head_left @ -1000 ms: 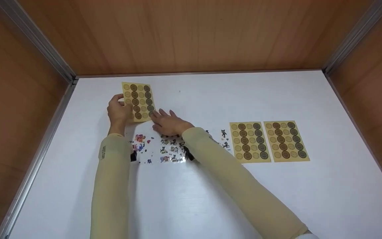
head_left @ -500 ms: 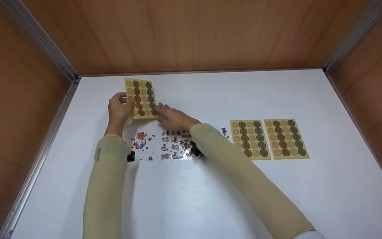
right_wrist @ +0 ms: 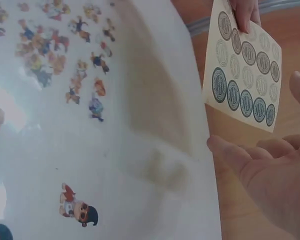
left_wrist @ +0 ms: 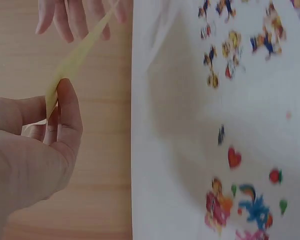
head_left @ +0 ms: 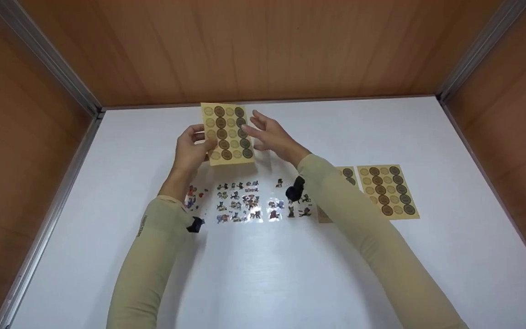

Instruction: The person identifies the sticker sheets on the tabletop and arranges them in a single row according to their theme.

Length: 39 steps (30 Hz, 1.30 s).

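My left hand (head_left: 192,148) pinches the left edge of a yellow sticker sheet (head_left: 228,135) printed with rows of pale and dark round stickers. The sheet is raised off the table and tilted. In the left wrist view it shows nearly edge-on, a thin yellow strip (left_wrist: 80,57) between thumb and fingers. My right hand (head_left: 276,137) is at the sheet's right edge with its fingers spread. In the right wrist view the fingers (right_wrist: 230,152) stand apart from the sheet (right_wrist: 242,70), holding nothing.
Clear sheets of cartoon stickers (head_left: 240,203) lie in a row on the white table (head_left: 254,274) below the hands. To the right lie two more yellow sticker sheets (head_left: 388,192), one partly covered by the right forearm. Wooden walls (head_left: 263,50) enclose the table.
My left hand has carried the yellow sheet to the right and slightly up. My right hand has come off the sheet's lower right corner, moved right and up, and spread its fingers.
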Motion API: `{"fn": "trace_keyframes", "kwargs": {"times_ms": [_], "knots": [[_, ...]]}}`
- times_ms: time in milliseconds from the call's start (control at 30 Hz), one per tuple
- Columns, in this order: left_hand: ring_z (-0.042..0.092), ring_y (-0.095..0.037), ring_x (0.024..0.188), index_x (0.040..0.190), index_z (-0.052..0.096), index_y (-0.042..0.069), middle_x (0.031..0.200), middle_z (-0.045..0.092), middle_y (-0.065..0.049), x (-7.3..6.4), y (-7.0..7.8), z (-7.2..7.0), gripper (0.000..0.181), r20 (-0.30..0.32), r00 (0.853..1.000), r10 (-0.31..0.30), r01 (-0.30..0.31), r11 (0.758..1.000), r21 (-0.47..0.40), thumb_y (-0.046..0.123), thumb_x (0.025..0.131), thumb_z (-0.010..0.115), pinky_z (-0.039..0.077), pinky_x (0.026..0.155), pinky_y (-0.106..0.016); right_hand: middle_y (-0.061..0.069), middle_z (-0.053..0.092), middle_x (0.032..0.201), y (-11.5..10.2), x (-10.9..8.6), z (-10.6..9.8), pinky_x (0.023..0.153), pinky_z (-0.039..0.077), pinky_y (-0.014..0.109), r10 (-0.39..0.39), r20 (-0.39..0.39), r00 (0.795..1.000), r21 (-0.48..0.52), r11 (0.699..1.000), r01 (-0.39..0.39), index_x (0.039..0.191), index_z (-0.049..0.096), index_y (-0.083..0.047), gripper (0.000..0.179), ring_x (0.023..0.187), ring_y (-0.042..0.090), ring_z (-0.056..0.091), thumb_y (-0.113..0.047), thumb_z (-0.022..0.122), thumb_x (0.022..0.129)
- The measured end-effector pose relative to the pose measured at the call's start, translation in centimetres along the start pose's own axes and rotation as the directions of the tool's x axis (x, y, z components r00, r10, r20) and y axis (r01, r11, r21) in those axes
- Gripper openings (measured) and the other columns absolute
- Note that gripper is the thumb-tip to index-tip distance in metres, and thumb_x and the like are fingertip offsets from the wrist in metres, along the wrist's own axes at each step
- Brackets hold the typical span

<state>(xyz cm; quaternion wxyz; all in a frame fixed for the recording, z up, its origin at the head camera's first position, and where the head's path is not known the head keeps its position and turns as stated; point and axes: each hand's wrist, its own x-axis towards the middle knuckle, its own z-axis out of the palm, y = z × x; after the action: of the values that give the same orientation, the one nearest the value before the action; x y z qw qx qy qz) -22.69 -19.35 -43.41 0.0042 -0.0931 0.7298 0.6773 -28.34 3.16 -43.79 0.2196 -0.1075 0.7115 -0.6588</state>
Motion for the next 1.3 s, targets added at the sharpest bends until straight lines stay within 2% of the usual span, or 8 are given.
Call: {"fn": "trace_keyframes", "kwargs": {"times_ms": [100,233,400,633,800,1033,1167,1300], "knots": [[0.066,-0.022,0.097,0.135,0.053,0.009,0.122,0.057,-0.012,-0.9,0.2,2.0,0.040,0.052,0.999,0.002,0.000,0.999,-0.041,0.007,0.098,0.067,0.060,0.079,-0.032,0.009,0.046,0.155,-0.4,-1.3,-1.3,0.099,0.054,0.045,0.079,-0.023,0.997,0.129,0.989,-0.076,0.162,0.027,-0.018,0.072,0.134,0.026,0.052,-0.032,0.063,0.102],[0.068,-0.023,0.094,0.133,0.054,0.007,0.119,0.058,-0.013,-1.4,0.7,4.3,0.039,0.104,0.994,0.039,-0.029,0.995,-0.097,0.004,0.097,0.067,0.061,0.076,-0.032,0.013,0.063,0.132,-1.0,-3.7,-3.6,0.094,0.057,0.046,0.146,-0.034,0.989,0.178,0.974,-0.138,0.156,0.041,-0.020,0.057,0.120,0.029,0.062,-0.029,0.060,0.104],[0.068,-0.025,0.095,0.131,0.055,0.007,0.117,0.059,-0.013,-1.7,1.3,7.1,0.037,0.156,0.984,0.082,-0.058,0.987,-0.151,0.002,0.096,0.067,0.061,0.077,-0.034,0.009,0.057,0.141,-1.2,-6.5,-7.5,0.094,0.056,0.047,0.158,-0.051,0.986,0.216,0.966,-0.143,0.157,0.038,-0.021,0.058,0.124,0.031,0.058,-0.030,0.060,0.104],[0.069,-0.025,0.093,0.130,0.056,0.006,0.116,0.061,-0.013,-2.8,0.7,12.6,0.038,0.227,0.972,0.066,-0.014,0.974,-0.226,0.000,0.094,0.068,0.062,0.078,-0.037,0.016,0.052,0.141,1.1,-10.5,-12.9,0.094,0.057,0.047,0.123,-0.025,0.992,0.291,0.950,-0.111,0.153,0.042,-0.015,0.053,0.119,0.035,0.061,-0.028,0.059,0.104],[0.070,-0.026,0.092,0.129,0.057,0.006,0.114,0.062,-0.013,-4.2,0.1,16.0,0.037,0.329,0.942,0.064,0.011,0.975,-0.222,-0.001,0.094,0.068,0.062,0.077,-0.037,0.014,0.064,0.125,2.9,-13.1,-15.6,0.087,0.060,0.043,0.096,-0.061,0.994,0.320,0.945,-0.072,0.147,0.046,-0.009,0.051,0.105,0.030,0.068,-0.021,0.064,0.101],[0.070,-0.026,0.090,0.124,0.059,0.009,0.109,0.064,-0.013,-5.6,-1.1,19.1,0.029,0.485,0.875,-0.008,0.061,0.994,-0.093,0.000,0.096,0.066,0.062,0.077,-0.039,0.012,0.071,0.111,4.7,-16.3,-17.7,0.073,0.063,0.036,0.081,-0.168,0.982,0.263,0.964,-0.034,0.136,0.052,0.000,0.044,0.094,0.024,0.072,-0.012,0.069,0.097],[0.071,-0.025,0.089,0.124,0.060,0.009,0.106,0.065,-0.013,-5.9,-1.6,20.1,0.027,0.508,0.861,-0.024,0.059,0.997,-0.054,0.001,0.098,0.064,0.062,0.078,-0.040,0.012,0.071,0.111,5.3,-17.6,-18.4,0.078,0.062,0.039,0.081,-0.190,0.978,0.238,0.971,-0.034,0.134,0.055,0.001,0.041,0.096,0.025,0.073,-0.012,0.070,0.097],[0.071,-0.024,0.088,0.124,0.060,0.010,0.105,0.065,-0.012,-6.1,-1.6,20.9,0.027,0.520,0.854,-0.014,0.047,0.998,-0.051,0.002,0.099,0.063,0.062,0.079,-0.040,0.011,0.072,0.110,5.7,-18.6,-18.9,0.076,0.063,0.034,0.086,-0.230,0.969,0.221,0.975,-0.034,0.132,0.057,-0.002,0.039,0.096,0.023,0.072,-0.015,0.071,0.097]]}}
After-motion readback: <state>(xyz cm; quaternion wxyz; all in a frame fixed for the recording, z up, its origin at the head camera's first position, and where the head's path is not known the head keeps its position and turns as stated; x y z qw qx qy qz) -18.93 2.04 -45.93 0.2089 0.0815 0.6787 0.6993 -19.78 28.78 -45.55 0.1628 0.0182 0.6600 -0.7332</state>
